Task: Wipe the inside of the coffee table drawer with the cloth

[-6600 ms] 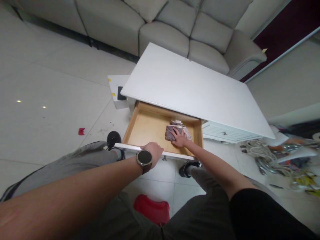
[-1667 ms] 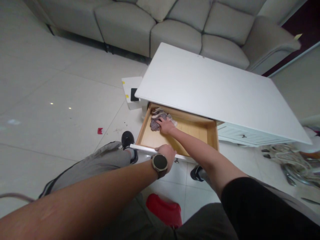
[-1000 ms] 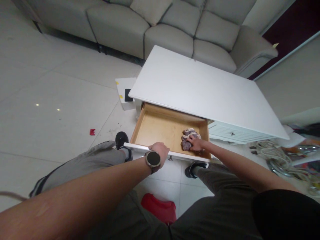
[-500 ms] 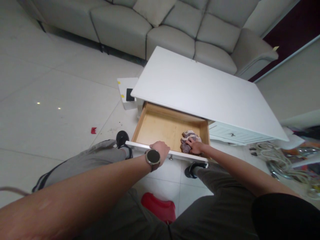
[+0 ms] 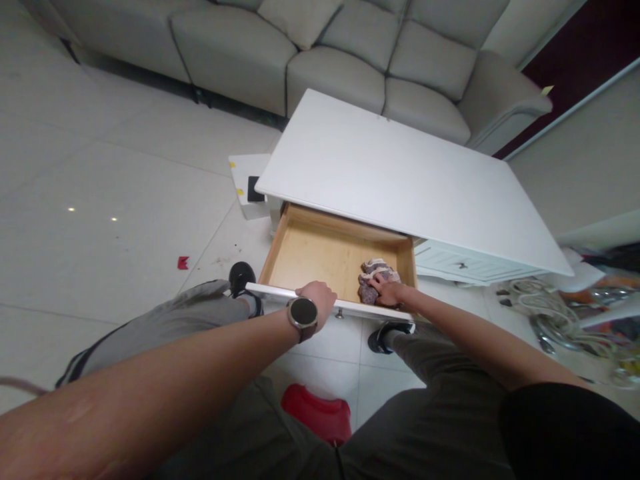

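Observation:
A wooden drawer [image 5: 310, 257] with a white front is pulled out of the white coffee table [image 5: 400, 180]. My left hand [image 5: 319, 301], with a watch at the wrist, is closed over the top edge of the drawer front, left of its small knob [image 5: 339, 313]. Inside the drawer at the right lies a crumpled, patterned brown-and-white cloth [image 5: 369, 291]. My right hand [image 5: 390, 291] rests on the cloth, fingers spread over it and pressing on its near side.
A grey sofa [image 5: 335, 77] stands behind the table. A white box [image 5: 243, 170] with a black item [image 5: 255, 189] sits at the table's left. Cables [image 5: 537, 300] lie at the right; a red stool [image 5: 317, 413] is beneath me. A red scrap [image 5: 183, 263] lies on the floor.
The whole view has shifted slightly, with the scene a little further left. Both hands keep nearly the same places on the drawer front and the cloth.

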`<state>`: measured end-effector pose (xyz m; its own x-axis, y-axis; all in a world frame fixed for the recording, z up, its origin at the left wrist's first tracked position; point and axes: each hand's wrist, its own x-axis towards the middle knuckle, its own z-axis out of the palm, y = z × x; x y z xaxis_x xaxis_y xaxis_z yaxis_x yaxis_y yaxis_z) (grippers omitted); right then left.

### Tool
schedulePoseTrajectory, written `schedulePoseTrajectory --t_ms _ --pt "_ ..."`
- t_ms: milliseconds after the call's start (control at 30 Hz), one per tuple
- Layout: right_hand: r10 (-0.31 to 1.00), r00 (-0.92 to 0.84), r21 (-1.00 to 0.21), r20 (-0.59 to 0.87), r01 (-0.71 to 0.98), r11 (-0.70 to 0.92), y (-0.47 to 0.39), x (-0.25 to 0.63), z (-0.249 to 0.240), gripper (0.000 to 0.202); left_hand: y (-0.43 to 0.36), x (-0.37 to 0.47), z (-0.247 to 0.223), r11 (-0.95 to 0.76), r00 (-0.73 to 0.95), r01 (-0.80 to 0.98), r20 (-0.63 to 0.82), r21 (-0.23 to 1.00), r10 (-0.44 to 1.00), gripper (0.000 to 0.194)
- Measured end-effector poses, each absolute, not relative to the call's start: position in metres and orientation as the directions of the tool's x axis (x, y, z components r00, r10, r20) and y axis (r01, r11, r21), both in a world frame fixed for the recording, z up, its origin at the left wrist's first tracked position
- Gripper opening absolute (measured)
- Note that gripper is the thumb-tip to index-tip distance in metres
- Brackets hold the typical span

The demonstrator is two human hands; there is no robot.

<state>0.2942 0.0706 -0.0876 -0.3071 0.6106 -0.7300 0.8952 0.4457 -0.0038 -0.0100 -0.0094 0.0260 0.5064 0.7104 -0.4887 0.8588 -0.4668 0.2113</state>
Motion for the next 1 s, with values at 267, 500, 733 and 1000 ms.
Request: schedulePoseTrajectory --t_ms 267,500,733,1000 --pt "0.62 -0.327 -0.004 -0.713 0.886 0.464 0.0688 0.2906 -0.0865 0.082 -0.0121 -0.0113 0.0286 -0.475 0.51 0.856 -0.474 0.202 0.718 0.036" --pt "0.625 -0.347 -0.018 -0.699 0.882 0.47 0.0697 0.2912 -0.0893 0.08 -0.0107 -0.0122 0.0287 -0.475 0.519 0.852 -0.464 0.219 0.718 0.035" --pt "0.618 -0.317 -0.004 -0.719 0.892 0.452 0.0695 0.2915 -0.09 0.083 -0.0097 -0.0114 0.0304 -0.485 0.522 0.849 -0.485 0.212 0.701 0.034" --pt "0.61 -0.302 0.01 -0.733 0.892 0.453 0.068 0.2875 -0.0843 0.083 -0.0107 -0.0104 0.0303 -0.483 0.511 0.854 -0.495 0.196 0.703 0.034"
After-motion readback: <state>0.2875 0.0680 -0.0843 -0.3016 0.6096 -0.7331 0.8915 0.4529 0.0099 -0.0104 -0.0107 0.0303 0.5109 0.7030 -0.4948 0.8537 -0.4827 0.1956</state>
